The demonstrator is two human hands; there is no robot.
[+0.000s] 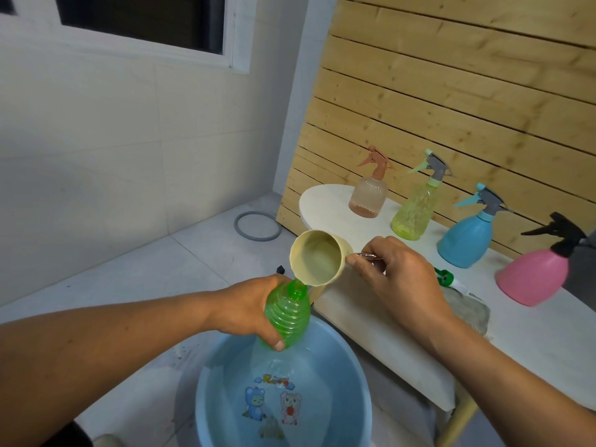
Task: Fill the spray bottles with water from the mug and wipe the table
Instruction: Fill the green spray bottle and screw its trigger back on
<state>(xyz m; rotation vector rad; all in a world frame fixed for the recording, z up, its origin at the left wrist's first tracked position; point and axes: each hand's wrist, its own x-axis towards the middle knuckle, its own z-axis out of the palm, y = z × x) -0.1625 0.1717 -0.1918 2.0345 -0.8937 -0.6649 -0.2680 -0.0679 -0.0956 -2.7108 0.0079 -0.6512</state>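
Observation:
My left hand (pixel 248 306) grips a green ribbed bottle (pixel 288 314) with no spray head, held above the blue basin (pixel 213 382). My right hand (pixel 400 279) holds the cream mug (pixel 317 258) by its metal handle, tipped so that its spout meets the bottle's open neck. On the white table (pixel 403 330) stand several capped spray bottles: peach (pixel 369 193), yellow-green (pixel 414 211), blue (pixel 467 238) and pink (pixel 537 275). A green spray head (pixel 446 279) lies on the table behind my right hand.
The basin holds water and sits on the tiled floor below the table's near edge. A grey cloth (pixel 467 309) lies on the table by my right wrist. A grey ring (pixel 257 226) rests on the floor by the wooden slat wall (pixel 451 91).

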